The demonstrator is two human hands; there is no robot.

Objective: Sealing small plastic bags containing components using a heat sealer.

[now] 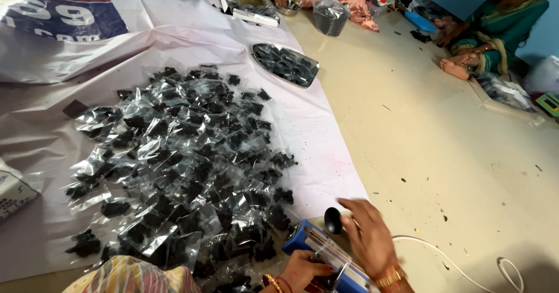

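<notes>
Head: packet-strewn sheet (326, 153) on floor (442, 130)

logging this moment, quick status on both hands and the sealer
Right hand pressing down by the black knob of the blue heat sealer. Left hand at its front edge. Small filled clear bags heaped beside it.

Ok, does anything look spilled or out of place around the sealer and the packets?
Yes: small dark crumbs lie scattered on the bare floor right of the white sheet, away from the packet pile. The right hand rests on the blue sealer; nothing looks damaged.
</notes>
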